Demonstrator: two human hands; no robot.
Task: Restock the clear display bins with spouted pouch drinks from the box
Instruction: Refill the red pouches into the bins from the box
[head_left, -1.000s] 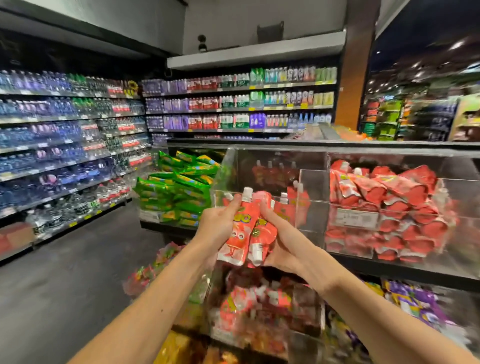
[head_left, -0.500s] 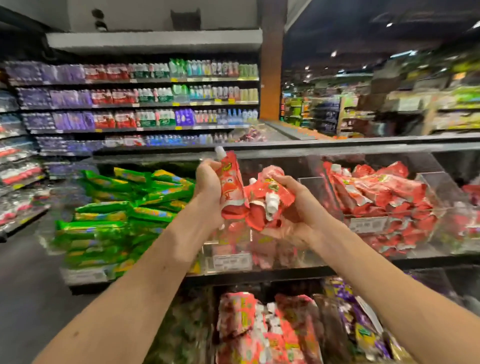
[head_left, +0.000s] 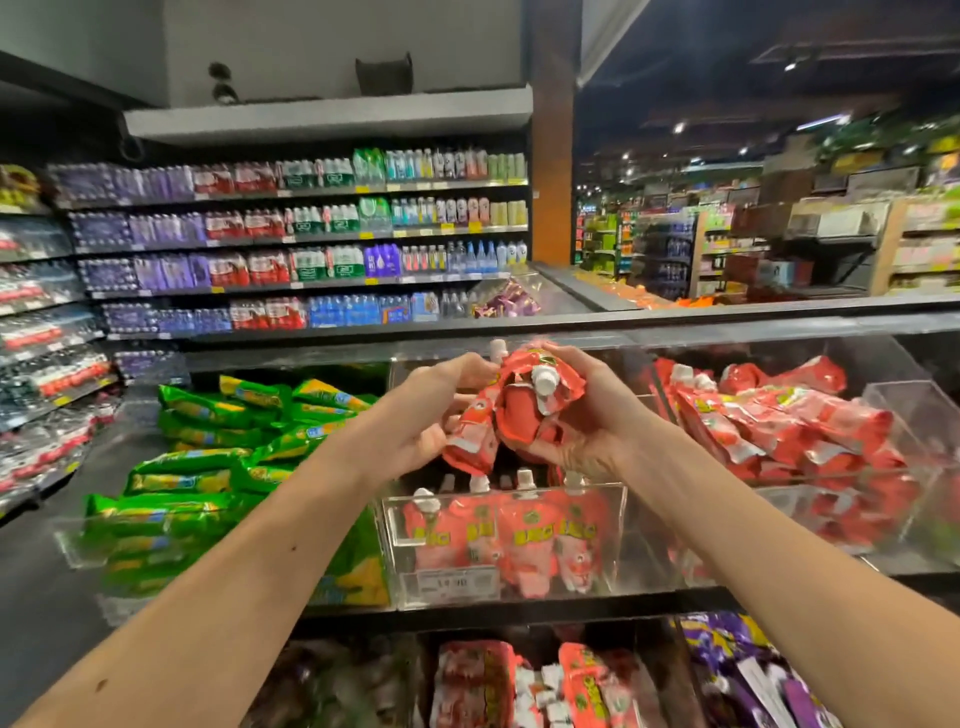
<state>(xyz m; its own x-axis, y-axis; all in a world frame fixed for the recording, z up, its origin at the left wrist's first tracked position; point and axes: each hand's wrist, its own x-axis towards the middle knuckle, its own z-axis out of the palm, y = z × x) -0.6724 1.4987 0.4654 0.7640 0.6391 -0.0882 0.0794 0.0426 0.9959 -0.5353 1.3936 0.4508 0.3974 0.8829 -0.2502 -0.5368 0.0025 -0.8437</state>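
Red spouted pouches are sitting bunched between both my hands, raised just above the middle clear bin. My left hand is gripping the left side of the bundle, fingers curled round the lower edge of one pouch. My right hand is clamping the other side, with fingers wrapping over the top and the palm cupping underneath. One white cap is pointing toward me from the middle of the bunch, and a second spout is poking up behind it. How many pouches I am holding, I cannot tell.

Below my hands, more pouches are standing upright in a row against the bin's front wall, caps up, and a price label is showing at the wall's lower edge. The bin on my right is holding a loose heap of red pouches. On my left, green packs are lying stacked in another clear bin. Lower bins are holding more red pouches and purple packs. Across the aisle, shelves of bottled drinks are lining the wall.
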